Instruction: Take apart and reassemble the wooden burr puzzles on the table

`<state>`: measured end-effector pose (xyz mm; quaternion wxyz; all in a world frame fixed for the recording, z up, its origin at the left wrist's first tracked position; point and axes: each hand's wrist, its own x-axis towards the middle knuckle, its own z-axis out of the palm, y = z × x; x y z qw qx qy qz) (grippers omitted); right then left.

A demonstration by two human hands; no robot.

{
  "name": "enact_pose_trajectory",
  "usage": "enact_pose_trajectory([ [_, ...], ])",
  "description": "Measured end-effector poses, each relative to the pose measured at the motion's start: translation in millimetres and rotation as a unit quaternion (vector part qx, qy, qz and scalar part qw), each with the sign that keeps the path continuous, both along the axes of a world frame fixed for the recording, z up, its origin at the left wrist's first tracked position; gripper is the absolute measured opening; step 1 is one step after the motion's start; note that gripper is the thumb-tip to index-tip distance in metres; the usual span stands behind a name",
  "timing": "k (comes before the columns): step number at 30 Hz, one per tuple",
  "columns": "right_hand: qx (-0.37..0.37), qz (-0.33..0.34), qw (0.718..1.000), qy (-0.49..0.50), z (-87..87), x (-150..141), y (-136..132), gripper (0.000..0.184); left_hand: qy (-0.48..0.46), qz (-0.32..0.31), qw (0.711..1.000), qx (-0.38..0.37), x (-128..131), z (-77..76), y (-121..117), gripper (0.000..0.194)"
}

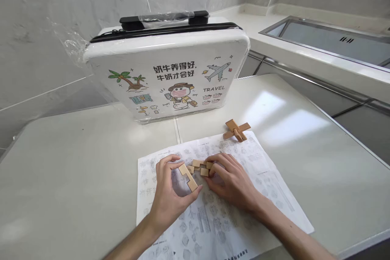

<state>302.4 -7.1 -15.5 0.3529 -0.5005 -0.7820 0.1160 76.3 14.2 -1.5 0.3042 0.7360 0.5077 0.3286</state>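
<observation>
Between the thumb and fingers of my left hand [169, 193] is a light wooden puzzle piece [188, 177] with a notch cut in its side, held tilted. Just to its right, my right hand [230, 178] is closed around the edge of a small cluster of notched wooden puzzle pieces [198, 164]. My fingers hide part of that cluster, and I cannot tell how its pieces join. Both hands are above a printed instruction sheet [210, 215] covered with small diagrams.
A darker wooden puzzle [236, 131] of crossed pieces stands at the sheet's top right corner. Behind it, a white suitcase [179, 57] in plastic film stands on the white table [76, 170]. To the right are a counter [256, 28] and a sink [323, 42].
</observation>
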Motion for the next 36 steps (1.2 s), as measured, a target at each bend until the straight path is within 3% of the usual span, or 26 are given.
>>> enact_pose_trajectory([
  [11, -0.066, -0.067, 0.995, 0.016, -1.0, -1.0, -0.9, 0.028, 0.058, -0.001, 0.998, 0.024, 1.4, -6.9, -1.2, 0.056],
  [17, -0.091, -0.035, 0.995, -0.014, -2.0, -2.0, -4.8, 0.046, 0.094, -0.026, 0.995, 0.027, 1.0, -7.5, -1.3, 0.059],
  [31, -0.118, 0.043, 0.992, -0.019, 5.6, -1.2, -7.4, 0.041, 0.102, -0.091, 0.99, 0.01, -1.6, -7.2, 0.4, 0.073],
  [36, -0.115, 0.07, 0.991, -0.017, 6.8, -1.7, -7.8, 0.037, 0.097, -0.103, 0.99, 0.019, -1.3, -6.2, 1.1, 0.069],
])
